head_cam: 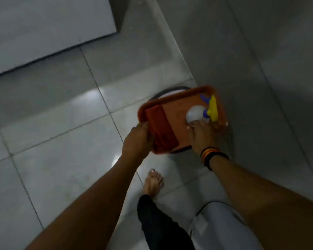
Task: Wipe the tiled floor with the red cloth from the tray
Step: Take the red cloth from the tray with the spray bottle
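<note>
An orange tray point(175, 96) rests on a round dark-rimmed stand beside the wall. A folded red cloth point(161, 129) lies along the tray's left side. My left hand point(138, 141) grips the tray's left edge right next to the cloth. A white spray bottle point(195, 113) with a yellow and blue trigger head lies on the tray's right side. My right hand point(201, 137) is closed around the bottle's base. The grey tiled floor point(61, 141) spreads out to the left.
A grey wall point(260, 51) rises right behind the tray. A pale cabinet or panel point(43, 29) stands at the upper left. My bare foot point(153, 183) is on the floor below the tray. Black bands circle my right wrist.
</note>
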A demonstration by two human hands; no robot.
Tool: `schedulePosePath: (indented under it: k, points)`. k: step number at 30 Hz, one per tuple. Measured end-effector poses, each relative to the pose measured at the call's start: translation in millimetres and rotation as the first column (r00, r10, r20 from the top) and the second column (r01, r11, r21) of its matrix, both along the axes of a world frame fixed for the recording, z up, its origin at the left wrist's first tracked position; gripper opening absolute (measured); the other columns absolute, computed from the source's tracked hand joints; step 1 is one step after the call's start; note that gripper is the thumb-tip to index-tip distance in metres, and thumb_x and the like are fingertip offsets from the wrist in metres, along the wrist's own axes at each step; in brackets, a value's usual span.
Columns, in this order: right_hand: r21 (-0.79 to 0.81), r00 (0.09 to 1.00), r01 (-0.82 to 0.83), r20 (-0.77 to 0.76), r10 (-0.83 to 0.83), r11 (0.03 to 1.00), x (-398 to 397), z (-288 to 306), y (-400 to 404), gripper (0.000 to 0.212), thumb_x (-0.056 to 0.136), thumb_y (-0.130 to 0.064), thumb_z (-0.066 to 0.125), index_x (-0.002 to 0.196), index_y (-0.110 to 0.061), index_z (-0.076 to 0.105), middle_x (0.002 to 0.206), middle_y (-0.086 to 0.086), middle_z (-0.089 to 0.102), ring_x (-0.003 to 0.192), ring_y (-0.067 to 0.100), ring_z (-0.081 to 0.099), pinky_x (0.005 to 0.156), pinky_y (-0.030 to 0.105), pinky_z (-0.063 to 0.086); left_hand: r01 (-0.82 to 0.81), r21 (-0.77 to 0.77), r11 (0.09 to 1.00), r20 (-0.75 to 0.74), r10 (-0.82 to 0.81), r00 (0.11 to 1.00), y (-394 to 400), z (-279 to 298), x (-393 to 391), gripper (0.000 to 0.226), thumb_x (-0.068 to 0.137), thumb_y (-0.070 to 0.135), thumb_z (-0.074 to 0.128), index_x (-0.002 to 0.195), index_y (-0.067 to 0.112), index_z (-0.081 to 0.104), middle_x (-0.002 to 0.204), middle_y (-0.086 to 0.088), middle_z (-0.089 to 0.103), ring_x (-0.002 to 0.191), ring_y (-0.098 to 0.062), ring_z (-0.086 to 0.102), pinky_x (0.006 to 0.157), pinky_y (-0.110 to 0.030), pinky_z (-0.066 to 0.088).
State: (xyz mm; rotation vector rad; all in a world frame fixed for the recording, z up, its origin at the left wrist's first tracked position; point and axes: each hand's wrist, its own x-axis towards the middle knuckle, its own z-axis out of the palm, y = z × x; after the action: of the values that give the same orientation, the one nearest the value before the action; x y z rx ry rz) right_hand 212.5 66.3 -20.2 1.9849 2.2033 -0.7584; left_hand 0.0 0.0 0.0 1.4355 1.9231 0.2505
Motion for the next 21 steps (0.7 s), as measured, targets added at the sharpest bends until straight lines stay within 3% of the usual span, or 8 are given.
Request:
schedulePosePath:
  k: [2,5,9,11,13,15,17,21]
  points:
    - [-0.070,1.000,-0.007,-0.029,0.005,0.997,-3,-22,10,0.029,0.100,-0.028,0.053,0.098,-0.003,0.067,0.097,0.023,0.070,0.090,0.042,0.065,0.075,0.045,0.055,0.020,0.004,1.000,-0.039,-0.020,0.999,22,-33,9,0.032,0.101,0.021,0.052,0.132,0.016,0.058,0.125,-0.010,0.068,0.106,-0.031,0.069,0.077,-0.038,0.055]
    - [-0.240,0.988,0.136,-0.040,-0.150,0.961,-25,-48,6,0.026,0.090,-0.033,0.067,0.083,-0.007,0.063,0.088,0.017,0.072,0.084,0.038,0.067,0.074,0.043,0.057,0.341,-0.080,0.937,-0.214,-0.351,0.912,55,-73,15,0.070,0.094,0.021,0.067,0.157,0.015,0.038,0.162,-0.011,0.044,0.147,-0.035,0.042,0.118,-0.050,0.038]
    - [-0.309,0.962,0.272,0.063,-0.266,0.911,-46,-76,-18,0.034,0.081,-0.037,0.077,0.101,-0.011,0.068,0.104,0.013,0.073,0.103,0.036,0.067,0.091,0.044,0.053,0.691,-0.136,0.710,-0.478,-0.658,0.582,95,-108,9,0.070,0.095,0.023,0.064,0.159,0.015,0.035,0.165,-0.012,0.039,0.155,-0.039,0.027,0.126,-0.052,0.018]
    - [-0.246,0.957,0.285,0.135,-0.258,0.927,-51,-82,-24,0.035,0.079,-0.031,0.077,0.106,-0.011,0.067,0.111,0.013,0.072,0.110,0.036,0.064,0.101,0.046,0.048,0.764,-0.189,0.617,-0.574,-0.700,0.424,105,-114,5,0.059,0.093,0.020,0.065,0.149,0.012,0.049,0.154,-0.015,0.050,0.146,-0.041,0.039,0.125,-0.053,0.023]
    - [-0.245,0.952,0.304,0.108,-0.286,0.921,-53,-80,-27,0.024,0.076,-0.021,0.073,0.097,-0.009,0.070,0.103,0.016,0.072,0.105,0.038,0.065,0.097,0.044,0.048,0.799,-0.208,0.564,-0.644,-0.694,0.322,107,-111,3,0.038,0.095,0.020,0.062,0.132,0.012,0.065,0.139,-0.012,0.062,0.133,-0.038,0.049,0.119,-0.051,0.034]
    - [-0.311,0.928,0.352,-0.006,-0.372,0.883,-52,-73,-25,0.019,0.075,-0.014,0.071,0.089,-0.003,0.070,0.094,0.019,0.072,0.094,0.039,0.067,0.083,0.041,0.053,0.792,-0.166,0.588,-0.659,-0.663,0.354,106,-100,-3,0.030,0.095,0.027,0.062,0.120,0.014,0.072,0.129,-0.009,0.066,0.125,-0.034,0.052,0.112,-0.046,0.039]
    - [-0.379,0.860,0.421,-0.120,-0.495,0.824,-52,-58,-26,0.020,0.076,-0.014,0.074,0.092,-0.002,0.068,0.092,0.016,0.070,0.089,0.034,0.065,0.073,0.034,0.050,0.725,-0.076,0.685,-0.576,-0.623,0.528,94,-81,-20,0.035,0.092,0.039,0.066,0.117,0.016,0.072,0.129,-0.010,0.064,0.123,-0.032,0.053,0.109,-0.045,0.040]
    - [-0.474,0.632,0.544,-0.311,-0.710,0.692,-65,-17,-41,0.022,0.081,-0.012,0.075,0.099,-0.010,0.062,0.098,0.007,0.067,0.094,0.028,0.064,0.078,0.031,0.049,0.334,-0.032,0.942,-0.070,-0.336,0.939,46,-31,-77,0.043,0.082,0.049,0.066,0.109,0.016,0.070,0.107,-0.009,0.071,0.100,-0.030,0.065,0.086,-0.042,0.055]
